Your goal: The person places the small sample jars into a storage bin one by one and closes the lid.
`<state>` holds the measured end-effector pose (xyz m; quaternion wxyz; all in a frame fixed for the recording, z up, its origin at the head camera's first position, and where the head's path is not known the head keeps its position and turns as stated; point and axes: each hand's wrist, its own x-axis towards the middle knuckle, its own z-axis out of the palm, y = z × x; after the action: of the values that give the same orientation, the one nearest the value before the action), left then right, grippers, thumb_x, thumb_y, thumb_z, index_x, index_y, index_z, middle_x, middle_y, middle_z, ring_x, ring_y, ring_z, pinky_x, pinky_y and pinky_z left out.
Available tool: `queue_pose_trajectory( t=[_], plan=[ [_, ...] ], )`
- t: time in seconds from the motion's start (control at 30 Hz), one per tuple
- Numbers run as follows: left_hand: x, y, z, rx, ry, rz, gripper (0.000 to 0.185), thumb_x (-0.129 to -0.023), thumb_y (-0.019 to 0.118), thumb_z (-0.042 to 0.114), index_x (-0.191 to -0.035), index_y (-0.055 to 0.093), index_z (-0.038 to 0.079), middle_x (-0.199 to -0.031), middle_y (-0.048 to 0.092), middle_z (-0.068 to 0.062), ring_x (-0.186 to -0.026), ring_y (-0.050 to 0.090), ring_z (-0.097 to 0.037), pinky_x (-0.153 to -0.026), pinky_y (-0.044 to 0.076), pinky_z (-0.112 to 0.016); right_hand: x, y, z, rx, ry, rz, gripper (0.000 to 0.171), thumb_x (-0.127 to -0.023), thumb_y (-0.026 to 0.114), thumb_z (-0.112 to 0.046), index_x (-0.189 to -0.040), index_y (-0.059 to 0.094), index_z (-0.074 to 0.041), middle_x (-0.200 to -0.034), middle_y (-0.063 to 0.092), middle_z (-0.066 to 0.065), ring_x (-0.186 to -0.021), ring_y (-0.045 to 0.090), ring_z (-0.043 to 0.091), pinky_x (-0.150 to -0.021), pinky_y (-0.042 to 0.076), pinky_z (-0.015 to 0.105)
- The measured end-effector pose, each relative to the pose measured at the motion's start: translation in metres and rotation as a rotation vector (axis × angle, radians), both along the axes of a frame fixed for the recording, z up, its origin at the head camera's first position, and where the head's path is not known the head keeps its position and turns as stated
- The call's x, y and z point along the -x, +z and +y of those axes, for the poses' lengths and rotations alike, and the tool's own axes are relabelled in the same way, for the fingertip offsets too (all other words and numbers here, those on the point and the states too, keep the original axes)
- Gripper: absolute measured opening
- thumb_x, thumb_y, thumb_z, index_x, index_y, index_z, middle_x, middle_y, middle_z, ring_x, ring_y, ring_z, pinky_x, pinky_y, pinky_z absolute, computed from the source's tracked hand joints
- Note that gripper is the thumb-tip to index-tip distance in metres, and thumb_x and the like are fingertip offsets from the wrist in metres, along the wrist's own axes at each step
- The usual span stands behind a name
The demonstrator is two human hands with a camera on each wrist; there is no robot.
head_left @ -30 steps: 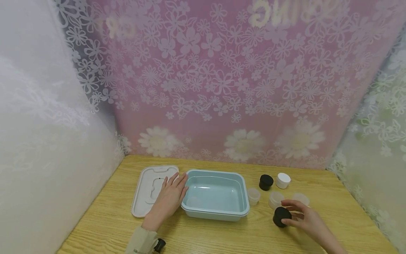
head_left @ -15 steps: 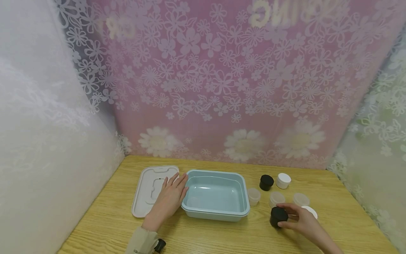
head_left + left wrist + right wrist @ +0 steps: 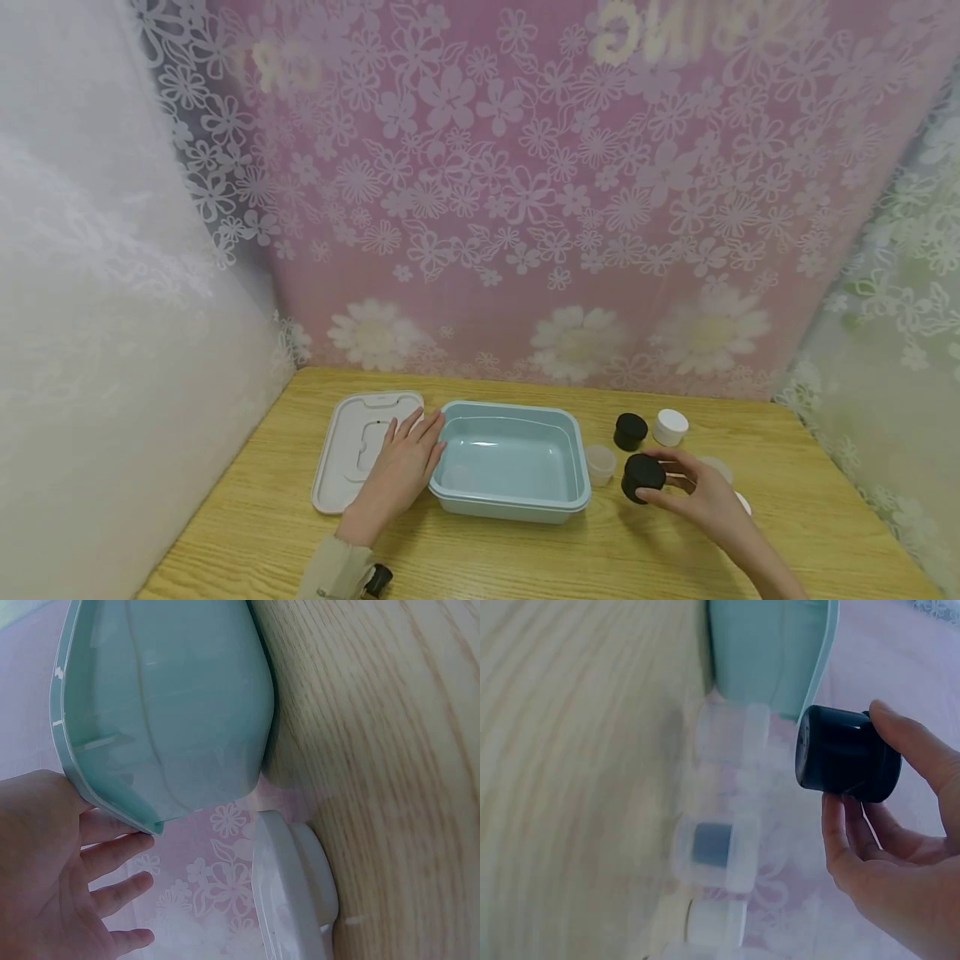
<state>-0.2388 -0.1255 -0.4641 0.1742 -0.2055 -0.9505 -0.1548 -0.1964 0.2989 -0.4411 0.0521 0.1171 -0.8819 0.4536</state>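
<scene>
In the head view my left hand lies with fingers extended against the left rim of a light blue plastic box. The left wrist view shows those fingers spread beside the box's rim corner. My right hand pinches a small black lidded jar between thumb and fingers, right of the box. In the right wrist view the black jar is raised off the table and tilted in that camera's picture. A translucent jar stands beside the box's right wall. Another translucent jar is hidden behind the held jar in the head view.
A pale lid lies left of the box, partly under the left forearm and hand. Behind the right hand stand a second black jar and a white jar. A translucent jar and a white one are partly covered by that hand.
My right hand has lifted the black jar from near the table's front and carried it left and away from me, toward the box. The left hand and the box have stayed put.
</scene>
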Motion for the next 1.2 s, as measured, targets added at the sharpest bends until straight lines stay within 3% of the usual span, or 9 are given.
queue_pose_trajectory(
  t=[0.27,0.53,0.8,1.03,1.2],
  plan=[
    [-0.001,0.000,0.000,-0.012,-0.011,0.020,0.046,-0.105,0.056,0.025,-0.146,0.054,0.002,-0.149,0.053,-0.013,-0.143,0.041,-0.040,-0.113,0.030,-0.068,0.006,0.014,-0.018,0.050,0.001,-0.009,0.058,-0.088,0.081,-0.023,-0.138,0.058,-0.007,-0.136,0.058,0.018,-0.105,0.060,-0.006,-0.092,0.055,0.022],
    [-0.001,0.000,-0.001,-0.004,-0.010,0.026,0.047,-0.106,0.055,0.027,-0.146,0.054,0.003,-0.149,0.053,-0.012,-0.144,0.040,-0.039,-0.113,0.031,-0.068,0.017,0.020,-0.039,0.071,0.059,0.059,0.057,-0.086,0.083,-0.021,-0.136,0.060,-0.007,-0.130,0.060,0.015,-0.108,0.063,0.004,-0.093,0.054,0.021],
    [-0.001,0.000,-0.001,0.000,-0.014,0.036,0.046,-0.106,0.055,0.026,-0.146,0.055,0.003,-0.149,0.054,-0.013,-0.143,0.041,-0.039,-0.113,0.031,-0.067,0.033,0.023,-0.066,0.143,0.134,-0.009,0.058,-0.087,0.082,-0.018,-0.138,0.058,-0.004,-0.134,0.058,0.019,-0.118,0.062,0.039,-0.090,0.058,0.031],
    [-0.002,0.002,0.000,0.010,-0.008,0.022,0.046,-0.106,0.056,0.025,-0.146,0.054,0.002,-0.149,0.053,-0.013,-0.143,0.041,-0.039,-0.113,0.032,-0.067,0.045,0.019,-0.092,0.139,0.177,-0.013,0.059,-0.085,0.083,-0.019,-0.137,0.060,-0.004,-0.135,0.059,0.019,-0.118,0.062,0.039,-0.098,0.055,0.043],
    [-0.002,0.002,0.000,0.012,-0.008,0.029,0.046,-0.106,0.056,0.025,-0.145,0.055,0.002,-0.149,0.054,-0.013,-0.142,0.042,-0.040,-0.112,0.032,-0.067,0.055,0.013,-0.108,0.107,0.228,-0.007,0.056,-0.085,0.083,-0.018,-0.134,0.061,-0.003,-0.131,0.062,0.019,-0.116,0.062,0.037,-0.099,0.054,0.042]
  ],
)
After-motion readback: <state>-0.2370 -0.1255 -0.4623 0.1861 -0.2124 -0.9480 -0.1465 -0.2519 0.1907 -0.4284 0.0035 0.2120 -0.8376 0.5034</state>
